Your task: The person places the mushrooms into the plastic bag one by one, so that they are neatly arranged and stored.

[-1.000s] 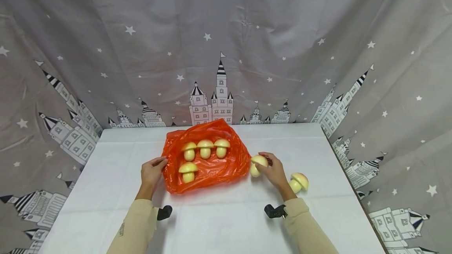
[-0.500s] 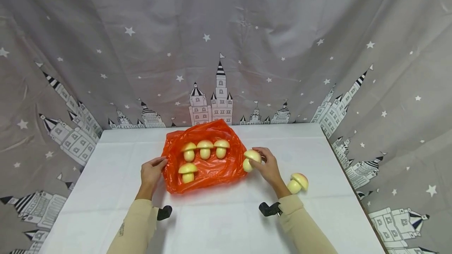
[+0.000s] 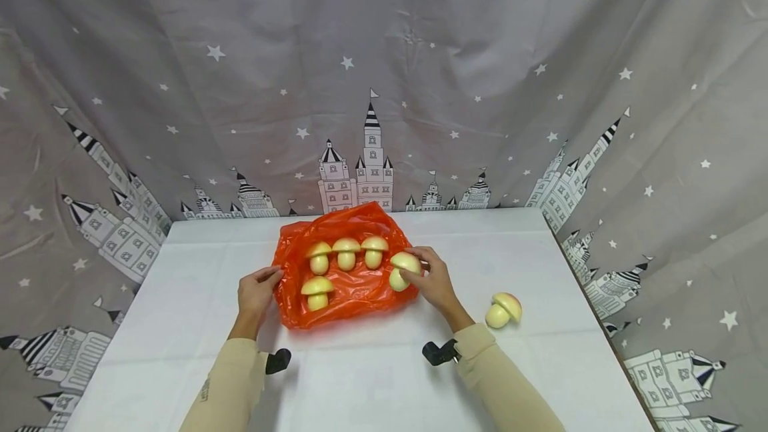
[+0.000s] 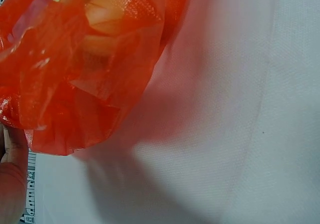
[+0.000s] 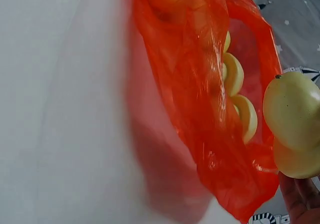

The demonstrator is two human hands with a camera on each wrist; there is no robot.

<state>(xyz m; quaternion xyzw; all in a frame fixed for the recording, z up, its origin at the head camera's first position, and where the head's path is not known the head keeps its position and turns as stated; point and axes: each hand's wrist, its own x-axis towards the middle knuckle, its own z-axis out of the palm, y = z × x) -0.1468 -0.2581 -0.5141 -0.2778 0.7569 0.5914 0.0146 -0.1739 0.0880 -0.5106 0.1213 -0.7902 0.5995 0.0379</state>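
Observation:
A red plastic bag (image 3: 360,292) lies open on the table, with several pale yellow toy mushrooms inside, one of them a mushroom (image 3: 317,292) at the near left. My left hand (image 3: 255,293) pinches the bag's left edge; in the left wrist view only part of the thumb side (image 4: 14,179) shows beside the red film. My right hand (image 3: 435,280) holds another mushroom (image 3: 405,271) by its side, over the bag's right end. The right wrist view has this held mushroom (image 5: 292,119) at its right border, just beyond the bag's rim.
One more mushroom (image 3: 504,310), with a reddish tint on its cap, lies on the white tablecloth (image 3: 372,379) to the right of my right forearm. A grey curtain (image 3: 384,52) printed with stars and castles hangs behind and around the table.
My right hand has carried its mushroom leftward, from beside the bag to over its right end. My left hand keeps its place on the bag's edge.

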